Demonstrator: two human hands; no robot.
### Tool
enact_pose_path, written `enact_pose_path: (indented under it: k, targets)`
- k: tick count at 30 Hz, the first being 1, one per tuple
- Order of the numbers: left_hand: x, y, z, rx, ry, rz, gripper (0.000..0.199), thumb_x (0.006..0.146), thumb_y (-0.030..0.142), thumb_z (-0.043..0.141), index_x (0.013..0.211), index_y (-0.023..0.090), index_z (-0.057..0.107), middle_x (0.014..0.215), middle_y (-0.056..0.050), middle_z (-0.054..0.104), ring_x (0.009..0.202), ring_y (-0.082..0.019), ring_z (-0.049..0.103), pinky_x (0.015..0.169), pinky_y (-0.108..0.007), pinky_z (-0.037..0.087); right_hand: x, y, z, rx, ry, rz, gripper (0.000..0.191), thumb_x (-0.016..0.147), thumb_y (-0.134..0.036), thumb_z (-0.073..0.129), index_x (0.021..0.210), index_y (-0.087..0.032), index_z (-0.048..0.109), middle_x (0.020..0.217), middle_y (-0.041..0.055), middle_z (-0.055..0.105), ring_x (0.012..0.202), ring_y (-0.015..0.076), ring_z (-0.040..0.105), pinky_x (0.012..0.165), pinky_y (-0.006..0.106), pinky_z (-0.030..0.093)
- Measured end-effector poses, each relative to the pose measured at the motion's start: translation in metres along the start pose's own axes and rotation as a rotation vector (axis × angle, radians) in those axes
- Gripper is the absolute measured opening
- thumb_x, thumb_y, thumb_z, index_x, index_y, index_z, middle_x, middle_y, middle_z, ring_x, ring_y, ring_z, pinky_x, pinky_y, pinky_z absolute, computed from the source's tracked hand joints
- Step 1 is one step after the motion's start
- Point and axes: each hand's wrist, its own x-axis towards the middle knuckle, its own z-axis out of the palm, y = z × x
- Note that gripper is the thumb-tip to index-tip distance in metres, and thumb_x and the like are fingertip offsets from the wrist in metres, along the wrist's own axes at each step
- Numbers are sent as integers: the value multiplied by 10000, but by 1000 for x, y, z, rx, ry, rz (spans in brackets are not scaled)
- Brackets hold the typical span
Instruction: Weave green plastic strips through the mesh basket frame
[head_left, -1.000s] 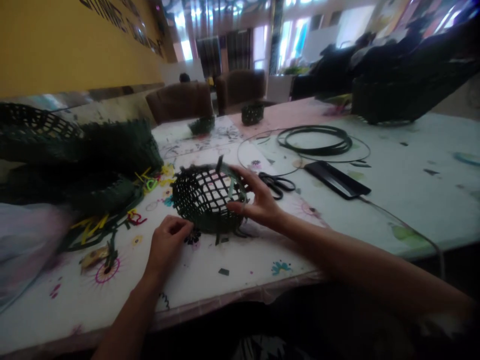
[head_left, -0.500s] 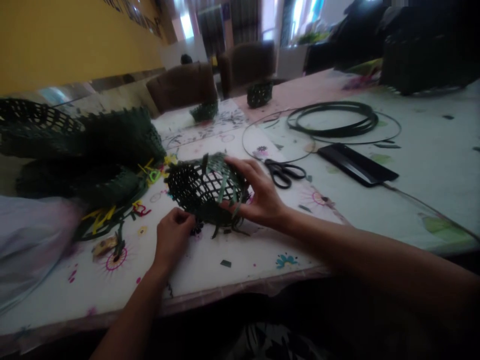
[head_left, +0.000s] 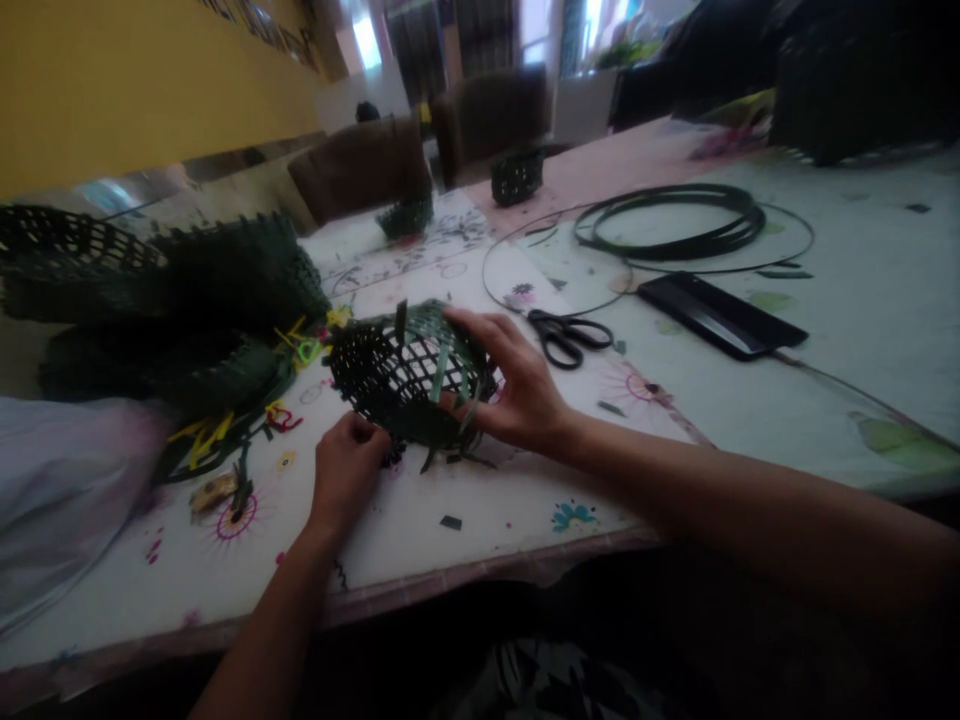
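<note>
— How's your grip?

— My right hand [head_left: 521, 385] is spread wide around the side of the woven basket [head_left: 409, 375], with its fingers [head_left: 480, 329] arched over the rim and the thumb low against the weave. My left hand [head_left: 346, 470] is bunched, its fingertips pressed at the basket's lower edge. Whether they pinch a strip there, I can't tell.

— And your arms?

— My right forearm reaches in long and low from the right, the wrist slightly bent. My left forearm rises more steeply from the bottom of the view.

— Where's the basket?

— Between my hands, tilted, above the printed table covering [head_left: 450, 560]. I can't tell whether it touches. Loose strip ends stick out around it.

— What's close by?

— Black-handled scissors [head_left: 568, 336] lie just beyond my right hand, near a flat black case [head_left: 720, 315] and a coil of dark green strip [head_left: 671, 222]. A heap of dark green weaving [head_left: 225, 280] sits left of the basket.
</note>
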Motion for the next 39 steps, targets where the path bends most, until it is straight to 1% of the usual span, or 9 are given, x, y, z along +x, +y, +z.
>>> enact_pose_path:
  k: [6,11,15,20,23,26,29,35,39]
  targets:
    - [-1,5,0,81,36,6,124,714,298,631,680,201,563,639,24,622,639,-160,560,605,-273,354,-2,-3,0,-7,9,10,665,791,-408,695,1399,-248,478,1256,110,570,1151,264,580,939,440,549]
    - [-1,8,1,126,58,-5,130,726,300,636,687,200,562,650,21,618,647,-164,552,609,-275,341,-3,-6,2,-7,-6,48,671,796,-435,687,1406,-270,464,1284,106,552,1204,279,557,989,465,527]
    - [-1,10,2,140,68,5,138,730,306,633,686,204,553,667,12,614,665,-178,551,616,-283,334,-4,-10,4,0,-8,70,668,799,-450,687,1404,-274,464,1282,107,546,1206,274,559,1008,458,524]
    - [-3,14,4,180,100,4,131,722,285,624,669,208,532,662,-2,608,661,-186,535,614,-285,323,-8,-15,5,-31,3,70,656,804,-455,669,1398,-265,464,1280,117,533,1185,275,573,990,447,537]
    - [-3,14,3,137,88,-6,118,722,292,615,677,201,555,648,1,609,650,-181,544,608,-281,335,-8,-16,6,-44,8,69,648,803,-465,668,1382,-244,477,1264,127,538,1158,271,587,971,435,551]
    - [0,10,1,60,38,-51,118,709,304,615,694,191,585,622,8,615,629,-175,559,602,-276,357,-9,-16,6,-42,7,69,662,795,-476,673,1372,-214,485,1257,141,539,1144,275,592,962,432,559]
    - [4,7,1,36,8,-86,128,671,304,628,684,193,565,602,8,616,622,-179,572,592,-274,366,-9,-13,5,-43,5,86,669,792,-481,675,1378,-232,472,1268,133,540,1146,278,590,964,445,560]
    - [5,7,2,114,53,-69,142,668,328,613,689,199,558,623,-5,622,641,-189,567,596,-281,356,-8,-12,4,-10,15,98,622,813,-435,650,1377,-261,452,1261,124,541,1151,274,581,987,455,550]
    - [5,8,1,66,66,-104,181,645,341,635,711,191,558,629,-2,607,638,-180,555,580,-270,347,-7,-13,4,9,24,95,602,824,-432,631,1367,-241,453,1235,128,545,1149,268,573,1009,444,543]
